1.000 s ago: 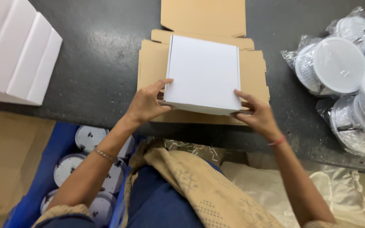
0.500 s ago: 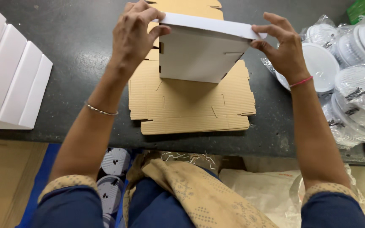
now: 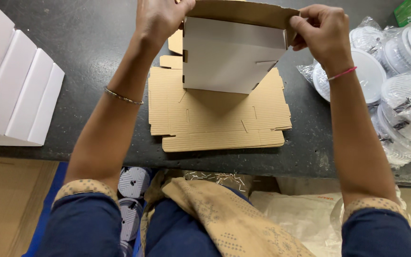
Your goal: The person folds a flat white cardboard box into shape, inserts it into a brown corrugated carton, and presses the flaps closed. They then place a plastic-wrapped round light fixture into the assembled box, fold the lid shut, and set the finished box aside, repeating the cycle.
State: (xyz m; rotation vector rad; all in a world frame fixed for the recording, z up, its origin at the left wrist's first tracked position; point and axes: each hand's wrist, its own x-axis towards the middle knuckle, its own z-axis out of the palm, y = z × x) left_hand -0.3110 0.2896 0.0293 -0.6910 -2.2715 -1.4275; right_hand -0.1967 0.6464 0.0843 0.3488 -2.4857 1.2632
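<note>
Between both hands, a white folded box [image 3: 229, 57] (brown corrugated inside).

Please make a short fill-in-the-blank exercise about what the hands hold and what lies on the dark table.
1. Both hands, the left hand and right hand, hold one white ____.
2. Flat brown cardboard sheets lie directly ____ the held box.
3. The bagged round lamps lie on the person's ____ side.

Missing words: box; below; right
</note>
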